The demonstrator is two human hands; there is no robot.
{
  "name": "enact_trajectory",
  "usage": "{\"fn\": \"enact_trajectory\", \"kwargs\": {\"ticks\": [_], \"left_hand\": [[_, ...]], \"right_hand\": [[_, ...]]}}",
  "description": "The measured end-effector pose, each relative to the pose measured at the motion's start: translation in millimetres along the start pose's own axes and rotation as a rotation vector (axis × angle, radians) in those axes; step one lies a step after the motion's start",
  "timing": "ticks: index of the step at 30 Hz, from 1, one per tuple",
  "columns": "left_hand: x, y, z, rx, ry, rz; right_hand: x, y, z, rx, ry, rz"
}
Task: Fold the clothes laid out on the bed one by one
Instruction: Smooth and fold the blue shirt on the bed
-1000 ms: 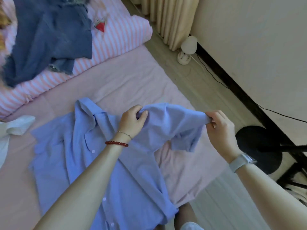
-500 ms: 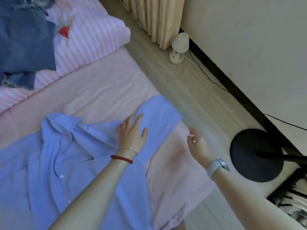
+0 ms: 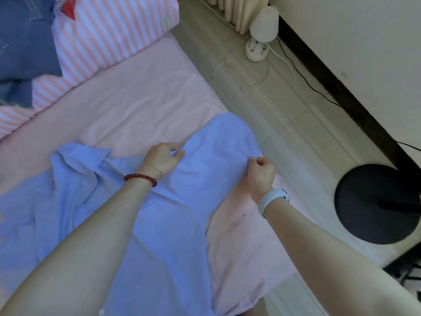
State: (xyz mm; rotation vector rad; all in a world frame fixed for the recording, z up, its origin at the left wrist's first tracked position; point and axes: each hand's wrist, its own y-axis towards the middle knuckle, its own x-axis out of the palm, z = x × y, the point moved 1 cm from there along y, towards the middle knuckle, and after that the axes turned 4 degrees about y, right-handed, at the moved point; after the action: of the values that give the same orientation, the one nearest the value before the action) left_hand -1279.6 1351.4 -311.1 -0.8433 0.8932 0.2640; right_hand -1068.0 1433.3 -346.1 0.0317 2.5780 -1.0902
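Note:
A light blue button shirt (image 3: 95,215) lies spread on the pink bed sheet (image 3: 141,103), collar toward the left. Its right sleeve (image 3: 221,142) stretches out toward the bed's right edge. My left hand (image 3: 164,158) pinches the sleeve's upper edge near the shoulder. My right hand (image 3: 260,172) pinches the sleeve's lower edge close to the cuff. Both forearms reach in from the bottom and cover part of the shirt's body.
A pink-and-white striped quilt (image 3: 109,35) lies at the back with dark blue denim clothes (image 3: 25,42) on it. On the floor to the right stand a small white lamp (image 3: 262,35) with loose cables and a black round stand base (image 3: 378,204) by the wall.
A second ago both hands held the sleeve up; then they let it drop flat, the left palm on it. Now both hands pinch its edges again.

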Motion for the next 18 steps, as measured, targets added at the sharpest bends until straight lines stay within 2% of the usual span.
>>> {"fn": "enact_trajectory", "kwargs": {"ticks": [2,4,6,7,8,10,12,14,15,16,17,18], "left_hand": [[-7.2,-1.0,9.6,0.033,0.003,0.218],[-8.8,-4.1,21.1,0.061,0.059,0.409],[-3.7,-7.8,31.0,0.111,0.135,0.455],[0.0,-11.4,35.0,0.142,0.185,0.450],[4.4,-16.8,37.3,0.185,0.238,0.454],[15.5,-31.9,35.5,0.301,0.333,0.511],[30.0,-49.7,25.9,0.412,0.407,0.554],[43.4,-59.8,9.1,0.444,0.499,0.508],[47.4,-60.2,-0.3,0.399,0.538,0.443],[48.5,-57.7,-9.1,0.316,0.558,0.356],[47.8,-52.6,-17.9,0.210,0.560,0.260],[45.7,-45.3,-26.8,0.109,0.557,0.168]], "right_hand": [[-15.6,0.1,3.7,-0.067,-0.037,0.061],[-31.9,1.1,12.4,-0.059,-0.067,0.118],[-40.4,-0.2,17.3,-0.009,-0.078,0.112],[-41.9,-2.9,18.2,-0.042,-0.111,0.099],[-42.1,-7.5,17.9,-0.135,-0.203,0.085],[-38.0,-21.6,15.7,-0.478,-0.473,-0.004],[-24.8,-37.3,18.1,-0.843,-0.696,-0.216],[-8.8,-45.2,25.6,-1.143,-0.895,-0.435],[-0.9,-45.2,28.8,-1.205,-1.030,-0.532],[4.6,-40.7,31.2,-1.174,-1.166,-0.583],[8.0,-29.8,34.8,-1.055,-1.274,-0.580],[9.1,-16.7,36.9,-0.860,-1.322,-0.507]]}}
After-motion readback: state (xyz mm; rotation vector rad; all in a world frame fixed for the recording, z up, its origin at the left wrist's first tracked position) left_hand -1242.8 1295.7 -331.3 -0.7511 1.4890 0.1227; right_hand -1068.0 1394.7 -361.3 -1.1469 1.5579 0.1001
